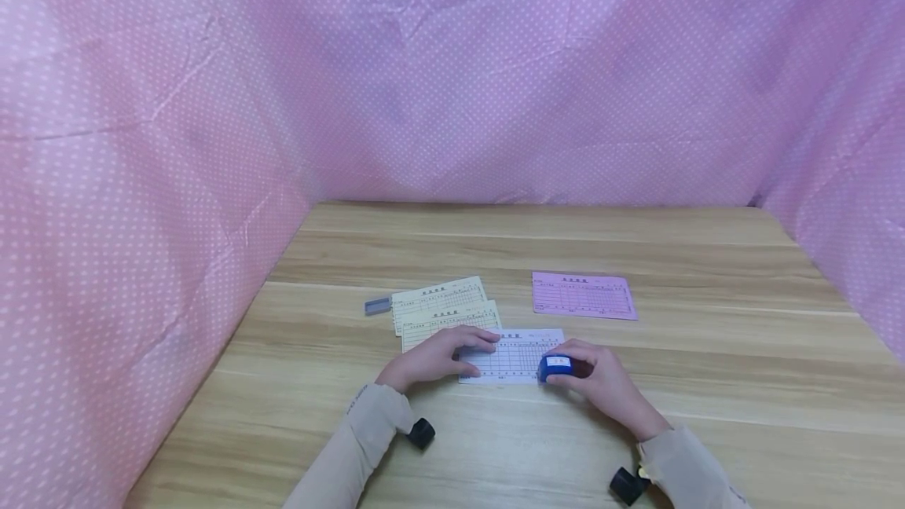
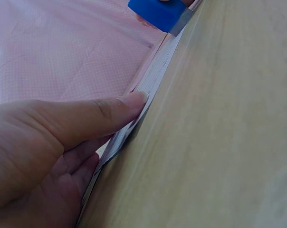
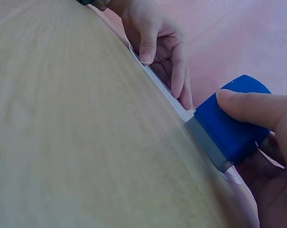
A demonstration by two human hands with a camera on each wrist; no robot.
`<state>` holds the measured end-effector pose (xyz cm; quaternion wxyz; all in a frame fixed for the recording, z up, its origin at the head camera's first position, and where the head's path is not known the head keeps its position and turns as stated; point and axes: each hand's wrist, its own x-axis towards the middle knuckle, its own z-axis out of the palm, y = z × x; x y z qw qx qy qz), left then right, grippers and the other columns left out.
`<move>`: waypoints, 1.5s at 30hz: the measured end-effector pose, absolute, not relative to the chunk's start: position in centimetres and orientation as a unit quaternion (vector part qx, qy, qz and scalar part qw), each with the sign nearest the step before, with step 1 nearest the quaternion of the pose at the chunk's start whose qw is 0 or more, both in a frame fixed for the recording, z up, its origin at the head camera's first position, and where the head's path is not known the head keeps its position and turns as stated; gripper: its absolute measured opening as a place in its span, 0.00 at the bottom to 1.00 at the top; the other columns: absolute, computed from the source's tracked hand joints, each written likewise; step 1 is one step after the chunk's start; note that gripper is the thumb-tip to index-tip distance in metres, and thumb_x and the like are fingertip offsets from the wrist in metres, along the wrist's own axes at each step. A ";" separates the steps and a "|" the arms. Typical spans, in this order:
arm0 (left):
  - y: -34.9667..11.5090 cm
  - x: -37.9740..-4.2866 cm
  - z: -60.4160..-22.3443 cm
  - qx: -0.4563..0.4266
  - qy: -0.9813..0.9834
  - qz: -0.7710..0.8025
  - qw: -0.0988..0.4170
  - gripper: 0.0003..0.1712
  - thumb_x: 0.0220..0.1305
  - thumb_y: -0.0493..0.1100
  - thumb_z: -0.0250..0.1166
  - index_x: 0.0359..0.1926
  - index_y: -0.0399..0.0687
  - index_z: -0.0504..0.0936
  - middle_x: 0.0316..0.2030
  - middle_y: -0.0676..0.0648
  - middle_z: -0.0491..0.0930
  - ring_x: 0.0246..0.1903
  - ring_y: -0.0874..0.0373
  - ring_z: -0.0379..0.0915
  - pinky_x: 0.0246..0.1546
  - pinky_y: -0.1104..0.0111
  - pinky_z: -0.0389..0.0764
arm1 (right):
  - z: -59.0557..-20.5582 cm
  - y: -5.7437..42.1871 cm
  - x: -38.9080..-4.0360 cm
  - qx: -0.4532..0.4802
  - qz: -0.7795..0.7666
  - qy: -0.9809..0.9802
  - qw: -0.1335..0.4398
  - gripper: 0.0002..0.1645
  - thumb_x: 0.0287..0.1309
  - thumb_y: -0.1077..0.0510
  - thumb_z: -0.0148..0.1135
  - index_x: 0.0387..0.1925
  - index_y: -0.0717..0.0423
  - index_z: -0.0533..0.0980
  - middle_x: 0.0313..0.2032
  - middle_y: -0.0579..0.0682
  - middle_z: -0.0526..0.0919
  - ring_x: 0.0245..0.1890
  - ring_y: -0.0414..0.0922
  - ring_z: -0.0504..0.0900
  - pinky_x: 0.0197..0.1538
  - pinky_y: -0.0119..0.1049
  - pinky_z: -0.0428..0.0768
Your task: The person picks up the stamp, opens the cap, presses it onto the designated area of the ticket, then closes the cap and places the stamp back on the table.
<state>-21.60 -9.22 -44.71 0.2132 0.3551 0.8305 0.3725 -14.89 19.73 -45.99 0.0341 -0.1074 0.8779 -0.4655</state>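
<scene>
A white printed form (image 1: 512, 360) lies on the wooden table in front of the person. My left hand (image 1: 441, 356) rests on its left part, thumb near the lower edge and fingers spread over the upper side. My right hand (image 1: 608, 383) grips a blue self-inking stamp (image 1: 555, 366) between thumb and fingers at the form's lower right corner. In the right wrist view, the grey base (image 3: 207, 145) of the stamp is down on the paper. What is printed under it is hidden.
Two cream forms (image 1: 431, 305) overlap behind the left hand, the nearer one partly under the white form. Beside them sits a small grey rectangular cap (image 1: 378, 305). A pink form (image 1: 584, 297) lies farther back on the right. Pink dotted cloth (image 1: 530, 100) surrounds the table.
</scene>
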 end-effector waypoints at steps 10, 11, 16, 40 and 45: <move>-9.2 -21.7 -44.8 0.354 0.830 0.374 0.213 0.23 0.62 0.40 0.66 0.59 0.48 0.78 0.66 0.57 0.70 0.70 0.58 0.60 0.71 0.60 0.61 | -45.7 19.8 -14.9 -0.106 -0.469 0.876 0.035 0.18 0.49 0.50 0.73 0.44 0.44 0.84 0.44 0.43 0.85 0.48 0.42 0.81 0.55 0.28 0.75; -9.2 -21.7 -44.9 0.355 0.830 0.374 0.212 0.23 0.62 0.40 0.66 0.59 0.48 0.78 0.66 0.57 0.71 0.69 0.58 0.60 0.71 0.59 0.61 | -45.7 19.8 -14.9 -0.108 -0.468 0.876 0.034 0.18 0.49 0.50 0.73 0.44 0.45 0.84 0.44 0.43 0.85 0.48 0.42 0.81 0.55 0.28 0.75; -9.2 -21.7 -45.0 0.353 0.832 0.371 0.212 0.23 0.62 0.41 0.67 0.59 0.49 0.79 0.66 0.57 0.71 0.69 0.57 0.61 0.71 0.59 0.61 | -45.6 19.7 -14.8 -0.110 -0.463 0.879 0.033 0.18 0.49 0.49 0.73 0.44 0.44 0.84 0.44 0.43 0.85 0.49 0.43 0.82 0.55 0.29 0.75; -9.2 -21.6 -44.8 0.360 0.832 0.368 0.209 0.24 0.62 0.40 0.67 0.59 0.49 0.78 0.66 0.56 0.71 0.69 0.56 0.61 0.71 0.59 0.61 | -45.6 19.6 -14.8 -0.098 -0.448 0.888 0.031 0.17 0.48 0.52 0.74 0.43 0.45 0.84 0.45 0.46 0.86 0.51 0.48 0.82 0.58 0.50 0.76; -9.2 -21.5 -44.6 0.359 0.834 0.364 0.208 0.24 0.62 0.40 0.66 0.59 0.48 0.78 0.66 0.55 0.71 0.70 0.56 0.60 0.71 0.59 0.61 | -45.5 19.5 -14.8 -0.094 -0.444 0.891 0.033 0.17 0.47 0.53 0.74 0.42 0.46 0.84 0.45 0.47 0.86 0.52 0.49 0.82 0.59 0.52 0.75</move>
